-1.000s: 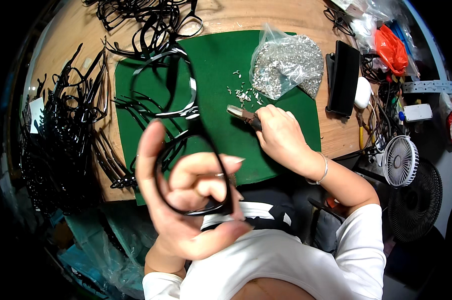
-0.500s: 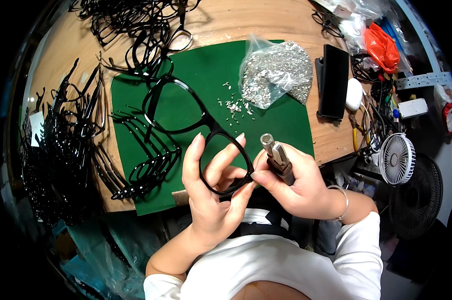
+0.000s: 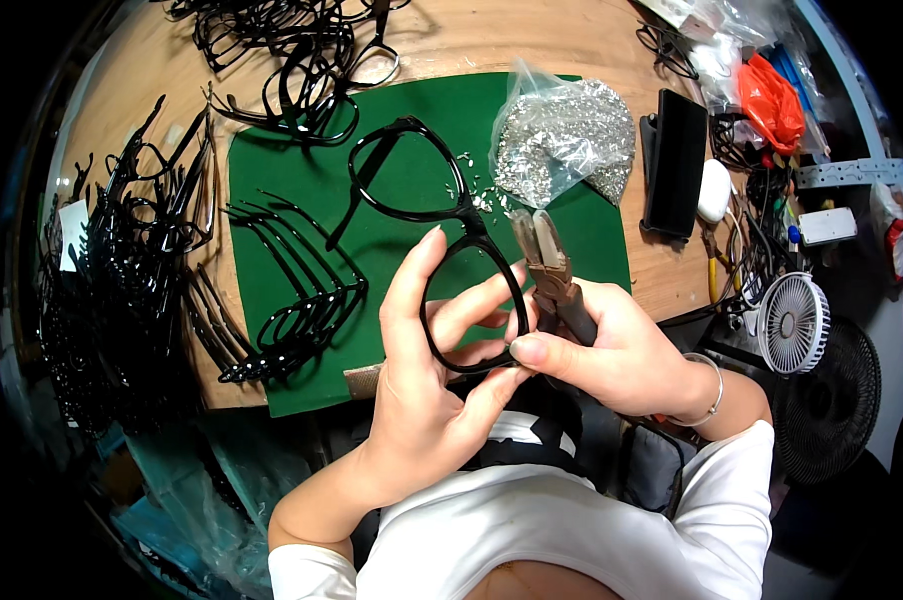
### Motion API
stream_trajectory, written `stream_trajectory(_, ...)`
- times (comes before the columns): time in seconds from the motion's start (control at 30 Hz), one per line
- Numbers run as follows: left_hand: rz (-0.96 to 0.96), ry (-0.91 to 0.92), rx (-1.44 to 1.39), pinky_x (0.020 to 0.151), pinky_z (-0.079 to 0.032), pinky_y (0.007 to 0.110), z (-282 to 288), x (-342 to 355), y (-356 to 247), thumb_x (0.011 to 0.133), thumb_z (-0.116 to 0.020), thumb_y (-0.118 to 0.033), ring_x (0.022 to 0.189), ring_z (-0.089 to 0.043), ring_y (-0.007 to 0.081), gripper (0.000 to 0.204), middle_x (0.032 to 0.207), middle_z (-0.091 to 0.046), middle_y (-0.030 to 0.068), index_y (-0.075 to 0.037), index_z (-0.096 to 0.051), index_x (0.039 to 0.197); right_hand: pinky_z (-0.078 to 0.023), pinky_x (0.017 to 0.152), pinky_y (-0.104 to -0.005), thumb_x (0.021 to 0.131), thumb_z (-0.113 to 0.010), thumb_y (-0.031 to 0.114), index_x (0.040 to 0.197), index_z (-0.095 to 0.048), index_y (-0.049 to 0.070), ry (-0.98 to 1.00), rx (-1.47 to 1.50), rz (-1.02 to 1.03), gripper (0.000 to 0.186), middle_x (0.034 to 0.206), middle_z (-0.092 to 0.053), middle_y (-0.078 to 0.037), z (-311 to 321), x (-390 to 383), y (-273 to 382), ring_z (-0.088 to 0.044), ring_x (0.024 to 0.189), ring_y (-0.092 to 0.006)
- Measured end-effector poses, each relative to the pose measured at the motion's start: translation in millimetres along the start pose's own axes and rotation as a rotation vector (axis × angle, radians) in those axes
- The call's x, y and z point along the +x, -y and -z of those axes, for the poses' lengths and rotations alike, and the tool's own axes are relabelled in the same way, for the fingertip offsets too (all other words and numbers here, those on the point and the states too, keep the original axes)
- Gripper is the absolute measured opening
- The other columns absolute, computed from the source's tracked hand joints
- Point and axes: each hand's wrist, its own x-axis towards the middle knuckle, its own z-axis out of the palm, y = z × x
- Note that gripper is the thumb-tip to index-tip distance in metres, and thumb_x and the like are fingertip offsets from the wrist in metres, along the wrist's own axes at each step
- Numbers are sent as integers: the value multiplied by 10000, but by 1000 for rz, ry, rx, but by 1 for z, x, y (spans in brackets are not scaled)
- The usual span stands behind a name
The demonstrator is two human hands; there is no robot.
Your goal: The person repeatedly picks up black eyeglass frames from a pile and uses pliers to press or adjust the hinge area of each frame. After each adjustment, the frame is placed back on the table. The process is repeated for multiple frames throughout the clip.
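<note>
My left hand (image 3: 417, 385) is closed on a black eyeglass frame (image 3: 468, 214), gripping the lower corner of its nearer rim, with fingers behind the rim opening. The frame is tilted, its far rim up over the green mat; one temple hangs down beside it. My right hand (image 3: 627, 345) holds pliers (image 3: 550, 268), dark-handled with worn metal jaws pointing away from me. The jaws stand slightly apart, with nothing visible between them. My right thumb tip rests at the same frame corner as my left fingers. What the fingertips pinch there is hidden.
A green mat (image 3: 297, 170) covers part of the wooden table. On it lie a plastic bag of small silvery pieces (image 3: 562, 140), loose pieces (image 3: 484, 195) and black temples (image 3: 302, 290). Piled black frames (image 3: 122, 290) fill the left. A phone (image 3: 672, 165) and small fan (image 3: 794, 322) are right.
The eyeglass frame has shifted right and turned more upright. In my right hand the pliers have swung up, so their jaws now show at length. Both hands still meet at the frame's corner.
</note>
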Motion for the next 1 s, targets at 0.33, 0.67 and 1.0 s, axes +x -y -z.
stream_trajectory(0.33,75,-52,-284,842,-485,329,4,-5,-5,724,-611,90,1010,-532,221,888,1177,-474,189,-84,3,1342,-415,669,-219,859,-548,175,888,-488,20,98,86,-64,169,786,-494,11,-7,4,5,-451,720,-54)
stream_trajectory(0.67,143,49,-327,791,-472,260,31,-11,-18,728,-584,123,852,-585,144,870,1230,-430,240,-85,7,1332,-453,696,-333,865,-508,283,992,-507,-30,384,-523,-95,337,832,-583,-149,12,-13,13,-585,779,-247)
stream_trajectory(1.0,144,100,-281,790,-483,295,30,-15,-10,749,-561,113,919,-592,216,860,1242,-405,260,-81,39,1333,-455,615,-410,849,-520,305,832,-527,-61,425,-752,-134,367,669,-566,-216,1,-2,25,-570,659,-375)
